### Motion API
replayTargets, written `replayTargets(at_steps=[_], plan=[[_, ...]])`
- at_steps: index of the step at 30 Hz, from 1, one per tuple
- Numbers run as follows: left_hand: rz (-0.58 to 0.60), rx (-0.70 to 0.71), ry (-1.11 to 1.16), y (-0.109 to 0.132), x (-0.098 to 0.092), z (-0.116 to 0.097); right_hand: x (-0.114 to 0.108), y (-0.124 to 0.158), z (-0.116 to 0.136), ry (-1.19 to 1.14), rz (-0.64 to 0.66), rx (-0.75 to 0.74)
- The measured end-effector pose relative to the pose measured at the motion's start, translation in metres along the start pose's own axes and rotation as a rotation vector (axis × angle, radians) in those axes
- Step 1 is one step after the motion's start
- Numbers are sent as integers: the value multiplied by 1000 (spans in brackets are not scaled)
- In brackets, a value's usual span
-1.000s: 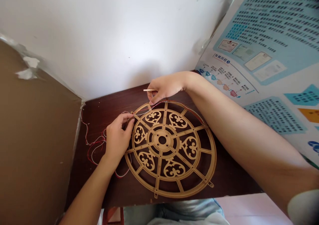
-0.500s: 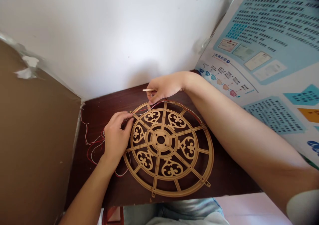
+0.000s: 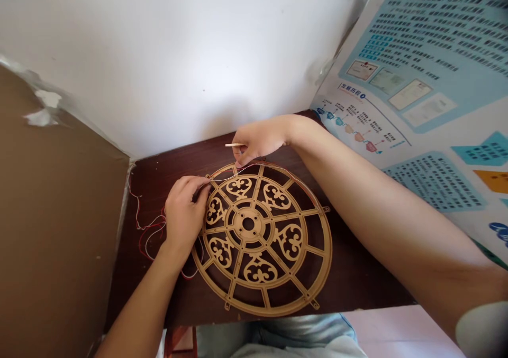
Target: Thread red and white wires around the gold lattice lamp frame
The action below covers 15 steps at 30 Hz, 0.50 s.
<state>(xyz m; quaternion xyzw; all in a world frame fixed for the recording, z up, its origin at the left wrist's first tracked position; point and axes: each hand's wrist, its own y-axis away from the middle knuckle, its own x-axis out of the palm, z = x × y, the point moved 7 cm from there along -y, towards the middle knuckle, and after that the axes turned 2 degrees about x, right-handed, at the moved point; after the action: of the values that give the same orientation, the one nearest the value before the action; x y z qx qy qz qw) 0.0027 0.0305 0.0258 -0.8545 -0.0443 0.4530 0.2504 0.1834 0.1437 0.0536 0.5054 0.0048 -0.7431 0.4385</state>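
A round, golden-brown openwork wheel-shaped frame [image 3: 259, 221] with scrolled ornaments and small rim tabs lies on the dark table. Along its far rim runs a thin red and white wire [image 3: 227, 179]. At the far left rim, my left hand [image 3: 186, 204] pinches this wire between thumb and fingers. My right hand [image 3: 257, 140] is bent over the far edge, its fingers closed around a thin pale stick [image 3: 234, 145] that juts out to the left. Its lower fingertips meet the wire at the rim; the exact contact is hidden.
More red and white wire [image 3: 153, 226] lies in loose loops on the tabletop [image 3: 365, 278] left of my left hand. A white wall [image 3: 178, 56] stands behind, a brown panel [image 3: 59, 204] on the left, and a printed poster board [image 3: 428, 93] on the right.
The wheel-shaped frame has turned slightly clockwise and shifted a little left. Both hands stay in nearly the same place, with the stick still in my right hand.
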Motion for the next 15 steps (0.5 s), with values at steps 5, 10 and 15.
replayTargets(at_steps=[5,10,15], plan=[[21,-22,-8,-2,7,9,8,-3,-7,11,94,-5],[42,2,-77,-2,12,15,15,-9,-11,12,144,-19],[72,8,-111,-1,16,16,22,-14,-14,38,193,-3]])
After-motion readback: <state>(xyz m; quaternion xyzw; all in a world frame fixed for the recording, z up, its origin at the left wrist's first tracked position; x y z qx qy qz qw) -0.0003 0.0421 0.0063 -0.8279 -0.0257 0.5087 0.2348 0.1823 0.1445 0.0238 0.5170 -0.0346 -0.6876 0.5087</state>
